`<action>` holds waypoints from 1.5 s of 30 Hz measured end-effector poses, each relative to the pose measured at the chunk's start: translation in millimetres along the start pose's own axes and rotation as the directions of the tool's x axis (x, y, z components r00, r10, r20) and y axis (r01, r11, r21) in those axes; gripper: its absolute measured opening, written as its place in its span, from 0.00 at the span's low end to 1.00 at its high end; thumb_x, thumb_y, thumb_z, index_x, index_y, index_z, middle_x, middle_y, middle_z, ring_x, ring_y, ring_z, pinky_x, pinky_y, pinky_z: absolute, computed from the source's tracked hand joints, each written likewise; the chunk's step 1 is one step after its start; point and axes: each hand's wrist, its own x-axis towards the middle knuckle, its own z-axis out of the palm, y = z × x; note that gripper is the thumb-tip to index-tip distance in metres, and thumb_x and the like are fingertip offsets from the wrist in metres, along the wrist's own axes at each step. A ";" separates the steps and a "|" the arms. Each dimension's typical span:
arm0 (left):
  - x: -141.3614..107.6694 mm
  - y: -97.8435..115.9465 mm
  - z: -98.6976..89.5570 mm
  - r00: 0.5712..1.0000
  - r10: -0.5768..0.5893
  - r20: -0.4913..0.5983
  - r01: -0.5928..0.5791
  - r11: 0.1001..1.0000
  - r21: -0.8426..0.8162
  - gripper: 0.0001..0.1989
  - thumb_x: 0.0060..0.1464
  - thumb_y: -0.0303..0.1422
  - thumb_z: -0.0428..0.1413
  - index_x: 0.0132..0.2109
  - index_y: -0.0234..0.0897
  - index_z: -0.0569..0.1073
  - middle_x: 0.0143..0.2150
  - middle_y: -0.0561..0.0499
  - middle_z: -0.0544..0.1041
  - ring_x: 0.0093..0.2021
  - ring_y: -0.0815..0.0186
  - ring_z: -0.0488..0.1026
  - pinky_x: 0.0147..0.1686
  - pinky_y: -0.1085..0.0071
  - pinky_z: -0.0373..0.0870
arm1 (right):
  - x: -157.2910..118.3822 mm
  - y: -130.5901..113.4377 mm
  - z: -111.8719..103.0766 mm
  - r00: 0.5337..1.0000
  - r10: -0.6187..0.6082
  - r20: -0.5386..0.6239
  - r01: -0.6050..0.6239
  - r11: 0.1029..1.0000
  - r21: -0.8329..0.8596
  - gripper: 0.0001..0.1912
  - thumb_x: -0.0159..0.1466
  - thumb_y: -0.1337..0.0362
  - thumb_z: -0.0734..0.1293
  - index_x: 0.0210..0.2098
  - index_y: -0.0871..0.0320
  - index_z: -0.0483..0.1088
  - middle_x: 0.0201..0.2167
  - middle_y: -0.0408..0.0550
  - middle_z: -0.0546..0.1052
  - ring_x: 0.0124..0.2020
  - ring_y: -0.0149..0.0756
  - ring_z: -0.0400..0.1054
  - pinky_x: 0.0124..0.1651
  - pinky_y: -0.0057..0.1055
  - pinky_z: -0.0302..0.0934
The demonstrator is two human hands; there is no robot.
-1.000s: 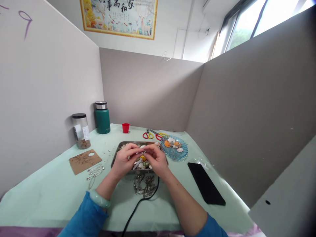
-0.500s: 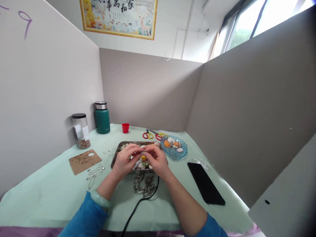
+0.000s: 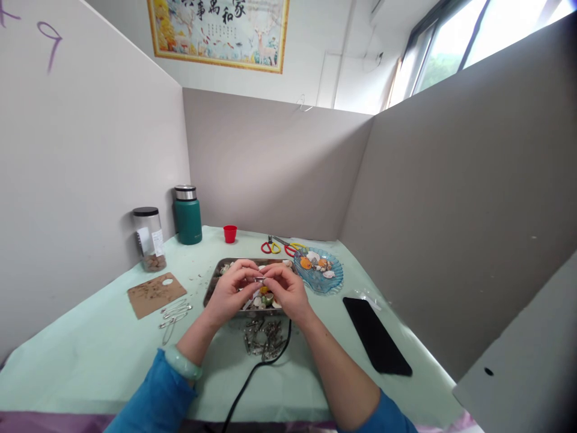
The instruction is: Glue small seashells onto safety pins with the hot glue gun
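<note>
My left hand and my right hand meet over a metal tray. Between the fingertips of both is a small, slim silver metal piece, its exact kind too small to make out. Beneath the hands the tray holds shells and other small bits, partly covered by my fingers. In front of the tray lies a heap of small metal clip-like pieces. A black cord runs beside that heap towards the table's near edge.
Large safety pins and a brown card lie left, near a jar and green flask. Behind are a red cup and scissors. Right are a blue shell-filled dish and black phone-like slab.
The silver piece has turned between my fingertips and now shows as a level bar. Both hands stay nearly in place over the tray.
</note>
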 end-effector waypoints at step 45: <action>-2.2 -0.5 -1.1 0.986 0.164 -0.036 -0.156 0.975 0.158 0.09 0.54 0.28 0.55 0.43 0.38 0.74 0.39 0.45 0.73 0.40 0.64 0.72 0.35 0.69 0.74 | 1.6 -2.3 -4.7 0.993 -0.108 0.037 0.114 0.966 -0.232 0.04 0.60 0.63 0.65 0.30 0.56 0.70 0.38 0.49 0.71 0.39 0.35 0.67 0.34 0.29 0.64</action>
